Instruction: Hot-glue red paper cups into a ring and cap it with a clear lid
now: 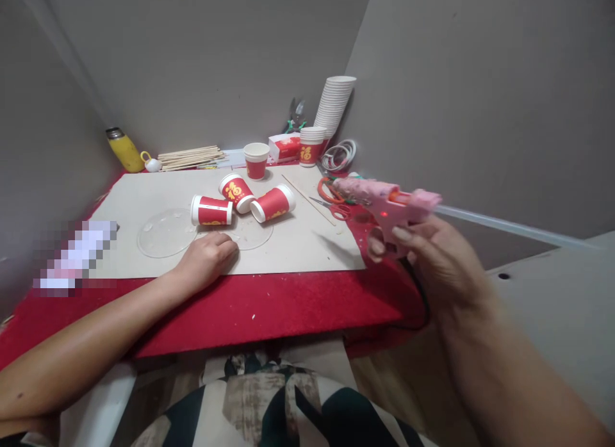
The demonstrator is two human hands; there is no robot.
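Observation:
My right hand [427, 258] grips a pink glue gun [387, 203] above the right edge of the red table, nozzle pointing left, a clear glue stick [509, 228] jutting out behind it. My left hand [207, 258] rests curled on the grey cardboard sheet [298, 248], fingers closed, nothing visible in them. Just beyond it three red paper cups [240, 202] lie on their sides, joined together. Two clear plastic discs [166, 232] lie flat beside them.
Orange scissors [334, 200] and a thin wooden stick [307, 199] lie right of the cups. At the back stand a red cup [256, 160], stacked cups [334, 104], wire rings [339, 155], wooden sticks [189, 157], a yellow bottle [123, 150] and pliers [296, 114]. Grey walls enclose the table.

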